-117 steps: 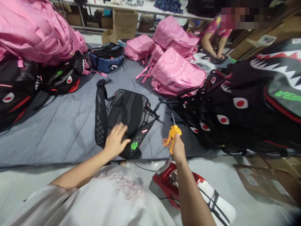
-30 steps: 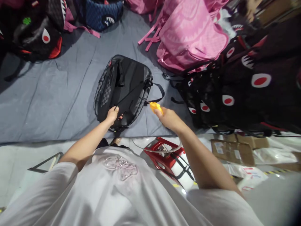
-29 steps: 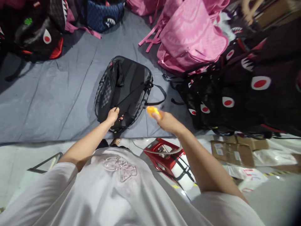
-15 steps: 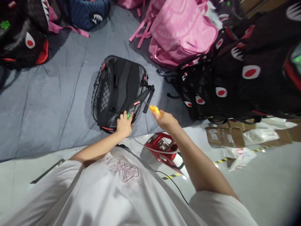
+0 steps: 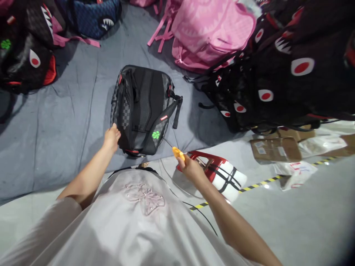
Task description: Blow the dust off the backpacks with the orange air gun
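A black and grey checkered backpack [image 5: 144,99] lies with its straps facing up on the grey cloth. On its lower strap shows a green patch [image 5: 155,135] beside a small red label. My left hand [image 5: 112,138] is at the backpack's lower left edge, fingers pressed together there; what they grip, if anything, is hidden. My right hand [image 5: 190,167] is closed on an orange tool [image 5: 178,152], right of and below the backpack. A thin dark line runs from the tool toward the strap.
Black backpacks with red eyes [image 5: 302,66] crowd the right, a pink backpack [image 5: 210,33] the top. A blue bag [image 5: 91,16] and another black bag [image 5: 24,55] are upper left. Below the cloth stand a red and white machine [image 5: 222,168] and flattened cardboard [image 5: 274,149].
My left hand has left the green patch and moved left to the backpack's edge. My right hand, with the orange tool, has moved down and slightly left. The view has shifted a little.
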The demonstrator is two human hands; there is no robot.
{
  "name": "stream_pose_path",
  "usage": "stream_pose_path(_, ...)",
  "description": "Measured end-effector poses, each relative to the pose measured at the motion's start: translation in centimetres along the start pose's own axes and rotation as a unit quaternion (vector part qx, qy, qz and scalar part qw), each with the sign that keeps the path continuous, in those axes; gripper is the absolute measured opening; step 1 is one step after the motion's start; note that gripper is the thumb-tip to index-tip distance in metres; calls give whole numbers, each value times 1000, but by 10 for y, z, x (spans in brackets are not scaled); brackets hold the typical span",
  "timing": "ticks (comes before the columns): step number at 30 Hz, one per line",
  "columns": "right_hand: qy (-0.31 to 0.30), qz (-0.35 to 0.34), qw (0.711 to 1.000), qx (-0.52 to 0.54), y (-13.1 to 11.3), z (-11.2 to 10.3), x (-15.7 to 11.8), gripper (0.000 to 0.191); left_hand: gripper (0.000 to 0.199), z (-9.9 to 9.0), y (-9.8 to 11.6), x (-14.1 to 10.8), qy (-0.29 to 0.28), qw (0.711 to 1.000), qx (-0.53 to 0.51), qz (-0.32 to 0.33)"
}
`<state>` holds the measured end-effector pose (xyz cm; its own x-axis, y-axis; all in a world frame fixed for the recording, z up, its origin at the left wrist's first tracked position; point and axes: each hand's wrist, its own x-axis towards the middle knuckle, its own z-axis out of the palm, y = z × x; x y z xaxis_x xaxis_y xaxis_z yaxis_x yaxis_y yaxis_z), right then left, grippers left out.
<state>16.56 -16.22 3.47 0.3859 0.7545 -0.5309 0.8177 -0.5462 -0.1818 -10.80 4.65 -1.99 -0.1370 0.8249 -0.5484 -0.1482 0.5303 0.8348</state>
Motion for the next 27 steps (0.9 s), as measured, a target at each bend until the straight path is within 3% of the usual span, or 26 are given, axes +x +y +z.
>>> stream_pose_path(1,-5,5,1000,2,-1,12,-1,40,33,-4,3,11,8,995,-45,-86)
stream_pose_path(3,-5,10,1000,18,-9,30,5,40,35,-4,4,26,-27,980,-101,-172)
stream_pose_path(7,-3,-44,999,21,-53,46,30,41,53,10,-9,29,-234,942,-136,-200)
stream_pose_path(10,2,-100,994,-33,-85,52,42,42,56,14,-24,29,-310,920,-136,-195)
stream_pose_path(13,12,-89,994,-68,-87,56,41,43,59,13,-32,34,-320,919,-154,-169)
stream_pose_path(18,64,43,996,-54,-65,55,45,42,66,13,-30,39,-330,916,-144,-176)
stream_pose_path(24,49,10,998,-33,-85,57,79,28,68,13,-24,40,-368,902,-151,-171)
stream_pose_path(27,48,9,998,-34,-84,57,83,28,67,12,-23,38,-378,902,-148,-149)
